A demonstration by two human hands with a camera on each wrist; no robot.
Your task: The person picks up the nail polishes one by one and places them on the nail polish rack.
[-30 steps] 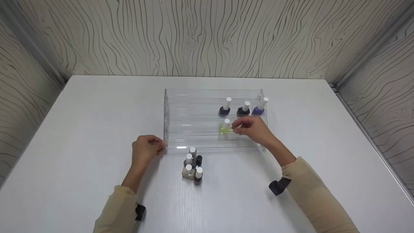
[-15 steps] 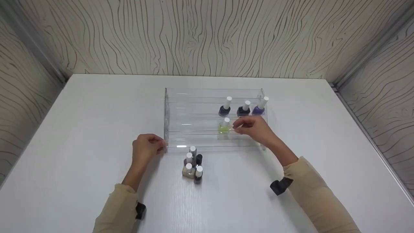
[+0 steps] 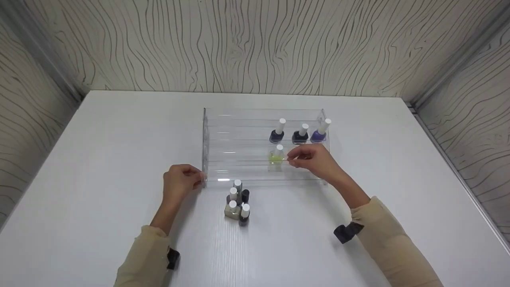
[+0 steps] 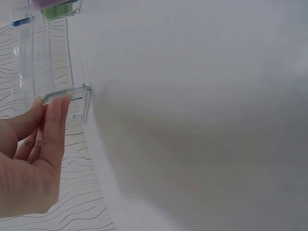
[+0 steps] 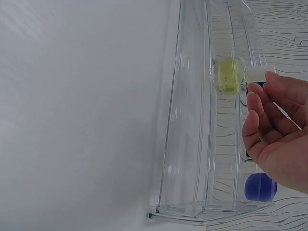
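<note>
A clear acrylic tiered rack (image 3: pixel 235 150) stands on the white table. My left hand (image 3: pixel 177 183) pinches the rack's front left corner between thumb and fingers; the left wrist view shows the fingertips on its clear side edge (image 4: pixel 67 91). On a middle tier sits a yellow nail polish bottle (image 3: pixel 275 158) with a white cap. Just right of it is my right hand (image 3: pixel 316 161), fingers loosely bent with nothing between them. In the right wrist view, the thumb overlaps the white cap (image 5: pixel 260 73). Behind, on a higher tier, stand two dark bottles (image 3: pixel 300 136) and a purple one (image 3: pixel 318 136).
Several more nail polish bottles (image 3: pixel 232 212) are clustered on the white table (image 3: pixel 119 139) in front of the rack, most white-capped and one black-capped (image 3: pixel 245 195). Wood-grain patterned panels (image 3: pixel 239 48) enclose the back and sides.
My right hand has eased slightly right, widening the gap between its fingertips and the yellow bottle. The left hand keeps its hold on the rack's corner.
</note>
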